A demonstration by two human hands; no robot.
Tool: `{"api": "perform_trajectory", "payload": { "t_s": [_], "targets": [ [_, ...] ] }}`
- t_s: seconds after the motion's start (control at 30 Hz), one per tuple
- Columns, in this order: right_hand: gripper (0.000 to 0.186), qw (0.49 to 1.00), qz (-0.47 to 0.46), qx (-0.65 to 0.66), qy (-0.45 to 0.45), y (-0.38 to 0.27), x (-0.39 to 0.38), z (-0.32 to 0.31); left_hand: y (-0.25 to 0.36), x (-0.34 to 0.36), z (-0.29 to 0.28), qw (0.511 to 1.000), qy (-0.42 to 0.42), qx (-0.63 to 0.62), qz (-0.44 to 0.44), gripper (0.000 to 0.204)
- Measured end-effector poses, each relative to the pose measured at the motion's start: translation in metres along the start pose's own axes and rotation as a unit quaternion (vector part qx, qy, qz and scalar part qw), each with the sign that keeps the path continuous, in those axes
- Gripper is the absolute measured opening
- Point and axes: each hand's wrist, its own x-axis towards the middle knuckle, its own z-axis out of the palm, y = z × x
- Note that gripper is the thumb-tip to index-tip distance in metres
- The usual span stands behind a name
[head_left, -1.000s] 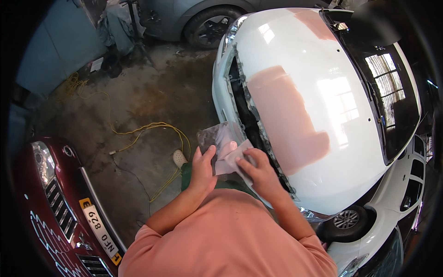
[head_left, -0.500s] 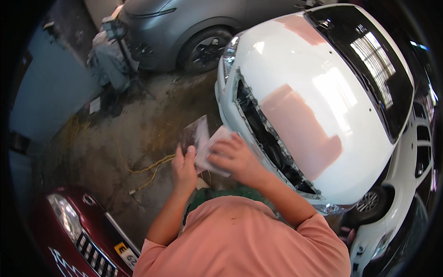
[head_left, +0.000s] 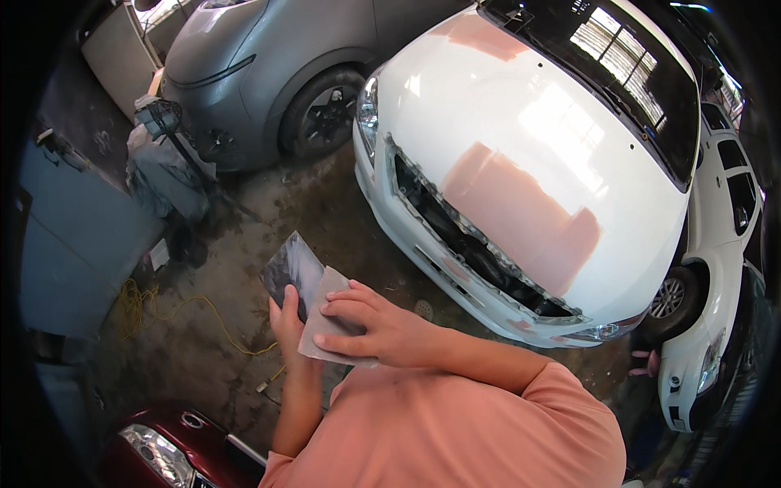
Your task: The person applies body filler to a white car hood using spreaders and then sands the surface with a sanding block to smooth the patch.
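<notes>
Thin grey rectangular sandpaper sheet (head_left: 313, 305), left of the white car bonnet (head_left: 529, 154): light, floppy, gritty. Left hand (head_left: 286, 321) pinches its lower edge; right hand (head_left: 382, 329) presses flat, folding it.

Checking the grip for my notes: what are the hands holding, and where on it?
Both hold a grey folded sandpaper sheet: left hand under its lower edge, right hand pressing its pale folded flap.

The single head camera looked steeply down from above the person's chest, close over the left hand (head_left: 286, 325) and right hand (head_left: 382, 329), with the white car (head_left: 521, 122) beyond them.
</notes>
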Motion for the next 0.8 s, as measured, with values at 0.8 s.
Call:
{"api": "perform_trajectory", "payload": {
  "t_s": [0.8],
  "targets": [
    [0.06, 0.953, 0.087, -0.273, 0.099, -0.001, 0.024, -0.031, 0.028, 0.005, 0.051, 0.928, -0.079, 0.193, 0.31, 0.057]
  ]
}}
